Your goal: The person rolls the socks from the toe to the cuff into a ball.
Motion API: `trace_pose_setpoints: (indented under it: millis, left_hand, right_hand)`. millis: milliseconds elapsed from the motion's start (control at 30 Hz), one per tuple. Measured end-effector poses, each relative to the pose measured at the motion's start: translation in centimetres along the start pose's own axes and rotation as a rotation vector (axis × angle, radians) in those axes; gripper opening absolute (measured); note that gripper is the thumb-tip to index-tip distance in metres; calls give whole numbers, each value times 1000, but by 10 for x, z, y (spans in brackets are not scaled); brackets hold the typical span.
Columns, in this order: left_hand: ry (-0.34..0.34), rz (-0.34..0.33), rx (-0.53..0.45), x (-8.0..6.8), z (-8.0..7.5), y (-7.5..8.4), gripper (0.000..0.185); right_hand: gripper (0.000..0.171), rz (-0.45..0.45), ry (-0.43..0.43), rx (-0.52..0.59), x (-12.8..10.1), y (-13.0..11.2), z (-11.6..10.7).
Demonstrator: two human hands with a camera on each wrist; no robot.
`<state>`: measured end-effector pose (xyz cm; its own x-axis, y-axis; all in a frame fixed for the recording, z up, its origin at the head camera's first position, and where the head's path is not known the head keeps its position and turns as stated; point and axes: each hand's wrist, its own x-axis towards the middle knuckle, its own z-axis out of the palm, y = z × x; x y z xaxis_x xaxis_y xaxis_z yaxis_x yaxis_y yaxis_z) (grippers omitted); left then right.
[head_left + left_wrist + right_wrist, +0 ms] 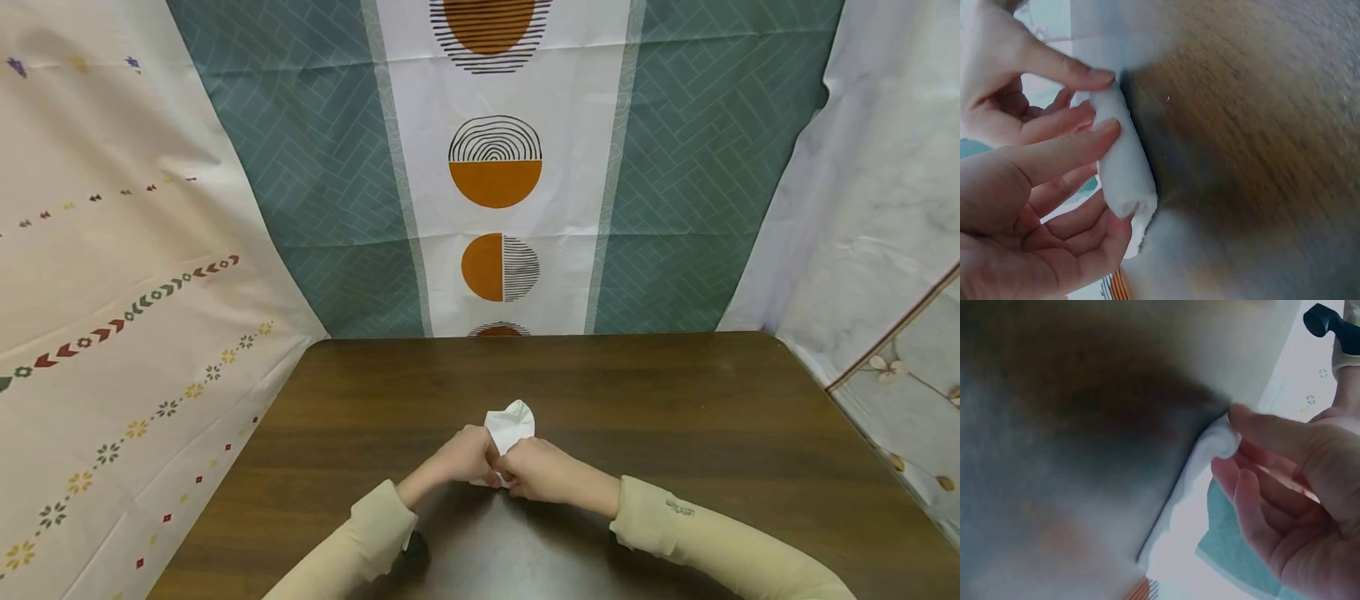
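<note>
A white cloth (pixel 510 423) lies on the table, its far end flat and spread out. Its near edge is rolled into a tube (pixel 1124 162), and a spiral of layers shows at the roll's end in the right wrist view. My left hand (pixel 468 455) holds the roll with the thumb on top and the fingers curled beneath it. Beside it, my right hand (pixel 546 471) pinches the roll between thumb and fingers (pixel 1250 494). The two hands are close together in the head view, covering most of the roll.
The dark brown wooden table (pixel 637 392) has a glossy patch near its front edge. A patterned green and white curtain (pixel 495 250) hangs behind it, with pale cloths at both sides. A dark device (pixel 415 552) sits at my left wrist.
</note>
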<state>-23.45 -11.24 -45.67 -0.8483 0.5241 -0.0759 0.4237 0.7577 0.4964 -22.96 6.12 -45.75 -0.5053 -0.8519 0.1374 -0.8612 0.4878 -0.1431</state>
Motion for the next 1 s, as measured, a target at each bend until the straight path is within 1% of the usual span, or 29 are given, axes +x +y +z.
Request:
trace_pose_setpoints:
  millis: [67,133,267,333,500,567,600,700,800,900,1000]
  left_hand:
    - [-6,-22,-33,1,0,-1,19]
    - [-17,-30,-58,2,0,-2,19]
    - [-13,-2,-63,3,-1,-3,18]
    - [-11,-2,-70,3,-1,-4,17]
    - [9,-51,-122,-2,-1,-10,10]
    - [27,-65,-142,-3,0,-12,8]
    - [39,-61,-145,-3,1,-13,9]
    - [82,-40,-171,-5,5,-12,10]
    - [122,-9,-187,-8,8,-10,12]
    - [139,5,-182,-10,8,-10,12]
    - [139,-2,-174,-11,5,-12,12]
  right_hand:
    - [28,-29,-19,-26,1,1,1]
    - [29,-57,-26,-35,1,4,2]
    - [27,-104,-22,-23,2,8,5]
    - [25,-122,-18,-12,2,11,7]
    - [21,-136,-6,27,3,14,9]
    - [19,-117,-2,66,4,16,9]
    - [19,-106,-3,88,5,17,9]
    - [19,-76,-1,148,6,20,8]
    - [19,-37,-27,198,5,22,6]
    - [19,-10,-44,245,6,26,6]
    - [20,7,-57,311,7,32,9]
